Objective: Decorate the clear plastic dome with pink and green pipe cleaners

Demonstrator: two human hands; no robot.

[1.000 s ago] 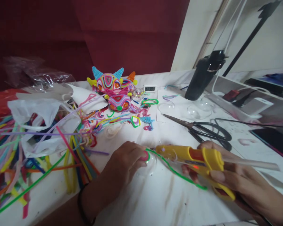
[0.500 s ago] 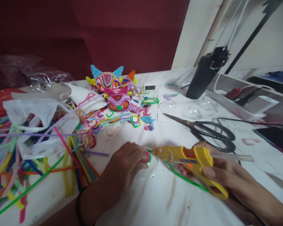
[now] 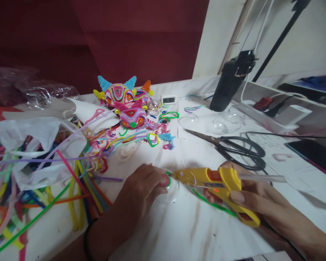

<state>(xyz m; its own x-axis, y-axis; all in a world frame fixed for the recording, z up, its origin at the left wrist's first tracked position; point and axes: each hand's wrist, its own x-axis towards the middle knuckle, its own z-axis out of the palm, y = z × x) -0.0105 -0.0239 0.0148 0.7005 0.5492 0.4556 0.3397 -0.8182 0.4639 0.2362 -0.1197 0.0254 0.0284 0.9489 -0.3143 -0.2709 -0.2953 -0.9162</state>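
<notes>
My right hand (image 3: 258,197) is wrapped round a yellow hot glue gun (image 3: 206,178), with a clear glue stick (image 3: 263,178) poking out of its back and a small orange light lit. Its nozzle meets the edge of a pink and green coil (image 3: 167,180) on a clear plastic dome (image 3: 175,192). My left hand (image 3: 143,185) pinches the dome and coil, its fingers hiding part of both. A loose green pipe cleaner (image 3: 214,204) trails from near the dome, passing under the glue gun.
Behind stand several pipe-cleaner animal heads (image 3: 119,94). Open scissors (image 3: 230,143) lie near a black bottle (image 3: 230,83) and clear domes (image 3: 220,124). Loose pipe cleaners (image 3: 29,203) heap at left; a phone (image 3: 312,156) lies at right, a small digital clock (image 3: 168,100) at the back.
The whole view has shifted slightly, with things appearing a little further left. The glue gun's nozzle stays at the coil's edge, and both hands keep their grips.
</notes>
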